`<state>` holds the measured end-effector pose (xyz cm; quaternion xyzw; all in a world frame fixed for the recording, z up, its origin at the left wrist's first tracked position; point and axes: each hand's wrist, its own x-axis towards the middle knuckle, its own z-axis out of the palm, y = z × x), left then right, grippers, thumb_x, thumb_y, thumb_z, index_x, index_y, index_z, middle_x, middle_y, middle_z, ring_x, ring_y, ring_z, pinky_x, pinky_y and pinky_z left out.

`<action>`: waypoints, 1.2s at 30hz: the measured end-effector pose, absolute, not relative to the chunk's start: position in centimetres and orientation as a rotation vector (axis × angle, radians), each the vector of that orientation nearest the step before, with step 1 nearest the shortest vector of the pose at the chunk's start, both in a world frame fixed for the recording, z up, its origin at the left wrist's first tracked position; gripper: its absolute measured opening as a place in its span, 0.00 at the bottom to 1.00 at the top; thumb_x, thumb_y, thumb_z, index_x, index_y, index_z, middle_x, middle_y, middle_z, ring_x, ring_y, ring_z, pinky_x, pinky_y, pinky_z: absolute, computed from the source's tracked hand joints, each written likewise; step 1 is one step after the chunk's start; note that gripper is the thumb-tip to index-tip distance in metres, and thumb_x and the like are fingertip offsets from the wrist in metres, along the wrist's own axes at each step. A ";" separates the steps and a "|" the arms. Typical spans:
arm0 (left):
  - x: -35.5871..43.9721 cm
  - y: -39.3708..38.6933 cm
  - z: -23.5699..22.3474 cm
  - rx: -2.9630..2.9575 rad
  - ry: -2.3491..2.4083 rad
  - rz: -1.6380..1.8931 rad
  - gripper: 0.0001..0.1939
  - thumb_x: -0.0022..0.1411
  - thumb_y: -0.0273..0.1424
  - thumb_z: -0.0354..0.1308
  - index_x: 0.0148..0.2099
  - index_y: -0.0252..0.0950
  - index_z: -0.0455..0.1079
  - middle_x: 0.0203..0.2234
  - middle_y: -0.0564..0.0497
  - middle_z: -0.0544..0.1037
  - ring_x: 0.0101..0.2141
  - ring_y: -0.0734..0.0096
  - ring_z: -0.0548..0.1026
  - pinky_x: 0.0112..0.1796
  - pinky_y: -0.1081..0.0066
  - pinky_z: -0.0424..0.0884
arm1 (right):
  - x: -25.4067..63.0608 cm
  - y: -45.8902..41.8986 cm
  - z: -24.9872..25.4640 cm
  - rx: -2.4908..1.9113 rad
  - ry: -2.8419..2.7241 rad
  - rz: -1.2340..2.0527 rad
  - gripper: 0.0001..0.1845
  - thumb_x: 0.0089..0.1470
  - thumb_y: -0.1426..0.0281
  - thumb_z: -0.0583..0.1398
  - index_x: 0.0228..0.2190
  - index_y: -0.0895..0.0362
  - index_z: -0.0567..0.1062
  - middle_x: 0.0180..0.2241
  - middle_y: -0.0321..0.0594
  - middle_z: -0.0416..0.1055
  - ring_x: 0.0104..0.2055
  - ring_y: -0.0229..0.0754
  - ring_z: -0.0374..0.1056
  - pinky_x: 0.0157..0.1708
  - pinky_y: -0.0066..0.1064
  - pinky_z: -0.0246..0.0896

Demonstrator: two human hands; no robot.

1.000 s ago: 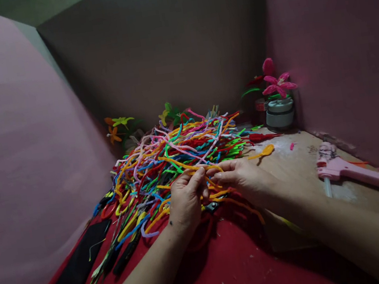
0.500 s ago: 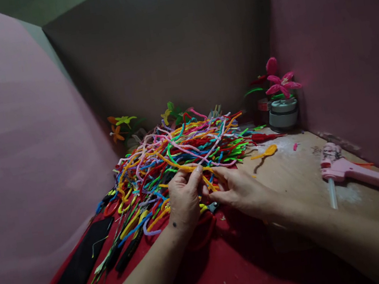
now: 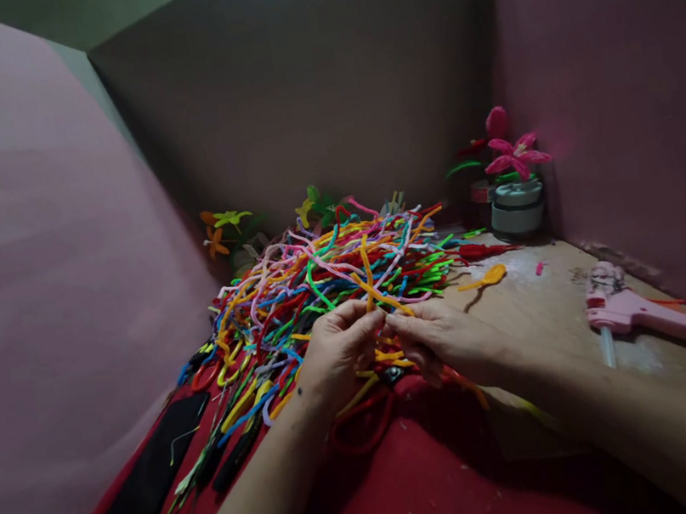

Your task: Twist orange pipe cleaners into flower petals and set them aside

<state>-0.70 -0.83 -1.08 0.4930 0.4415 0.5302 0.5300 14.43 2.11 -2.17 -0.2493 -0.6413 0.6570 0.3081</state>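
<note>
Both hands meet in front of the big heap of coloured pipe cleaners. My left hand is closed, thumb and forefinger pinching orange pipe cleaners. Close beside it, my right hand pinches the same orange stems, its fingertips nearly touching the left ones. Two orange ends stick up above the fingers, crossing each other. More orange loops show below the fingertips. How the stems are joined between the fingers is hidden. Part of a dark metal tool shows just beneath the hands.
A pink glue gun lies on the wooden board at right, near an orange petal piece. A pink flower stands in a grey pot. At left, a black flat object rests on the red cloth.
The orange stems have turned from lying sideways to pointing up, crossed. My hands have come closer together, the right one shifting its grip to the tips. The view has shifted slightly.
</note>
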 end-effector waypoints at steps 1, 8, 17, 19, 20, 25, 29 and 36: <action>-0.6 -0.9 -1.1 1.181 1.050 1.258 0.09 0.52 0.33 0.61 0.32 0.31 0.70 0.19 0.56 0.70 0.14 0.88 0.60 0.16 0.83 0.57 | 14.4 2.1 -2.2 -0.623 -1.637 1.780 0.15 0.56 0.60 0.50 0.24 0.58 0.65 0.15 0.30 0.59 0.14 0.31 0.55 0.13 0.22 0.50; 0.0 -1.1 -1.1 1.110 0.946 1.301 0.13 0.49 0.32 0.63 0.38 0.33 0.68 0.24 0.53 0.72 0.15 0.83 0.66 0.14 0.81 0.64 | 14.0 2.4 -2.8 -0.662 -1.549 1.822 0.14 0.52 0.60 0.54 0.29 0.59 0.67 0.19 0.33 0.62 0.14 0.31 0.55 0.13 0.25 0.57; 0.4 -1.2 -1.5 1.111 0.969 1.199 0.12 0.51 0.34 0.61 0.35 0.30 0.71 0.23 0.50 0.74 0.14 0.80 0.68 0.14 0.79 0.66 | 14.0 2.3 -2.7 -0.803 -1.689 1.765 0.08 0.45 0.75 0.53 0.31 0.58 0.67 0.20 0.32 0.67 0.10 0.28 0.51 0.09 0.22 0.49; 0.5 -1.1 -1.6 1.091 0.992 1.272 0.11 0.52 0.34 0.61 0.31 0.29 0.70 0.21 0.51 0.73 0.14 0.81 0.67 0.15 0.79 0.65 | 14.0 2.3 -2.9 -0.853 -1.702 1.738 0.05 0.46 0.73 0.53 0.29 0.57 0.67 0.19 0.31 0.65 0.10 0.28 0.50 0.09 0.22 0.47; 0.6 -1.1 -1.7 1.076 1.009 1.316 0.11 0.52 0.35 0.60 0.31 0.30 0.70 0.20 0.51 0.73 0.13 0.81 0.67 0.14 0.80 0.64 | 13.9 2.3 -3.0 -0.882 -1.741 1.677 0.04 0.47 0.72 0.53 0.29 0.57 0.67 0.19 0.31 0.64 0.11 0.28 0.50 0.10 0.22 0.46; 0.8 -1.1 -1.9 1.066 1.079 1.407 0.12 0.52 0.36 0.60 0.27 0.31 0.68 0.11 0.56 0.68 0.12 0.79 0.65 0.15 0.78 0.62 | 13.9 2.3 -3.8 -0.789 -1.977 1.270 0.04 0.47 0.76 0.55 0.27 0.56 0.67 0.21 0.32 0.64 0.19 0.30 0.55 0.18 0.22 0.48; 0.6 -1.0 -1.7 1.091 1.067 1.392 0.13 0.51 0.38 0.61 0.26 0.31 0.67 0.13 0.56 0.69 0.13 0.76 0.67 0.17 0.74 0.66 | 14.1 2.1 -3.4 -0.648 -1.838 1.578 0.03 0.51 0.71 0.54 0.28 0.56 0.67 0.22 0.33 0.64 0.17 0.30 0.56 0.18 0.23 0.51; 0.1 -1.2 -0.5 1.034 1.155 1.465 0.11 0.49 0.35 0.62 0.29 0.31 0.70 0.10 0.59 0.63 0.11 0.84 0.60 0.13 0.81 0.55 | 14.5 2.4 -2.8 -0.359 -1.152 2.425 0.20 0.54 0.56 0.51 0.33 0.60 0.71 0.26 0.38 0.66 0.21 0.32 0.58 0.20 0.26 0.60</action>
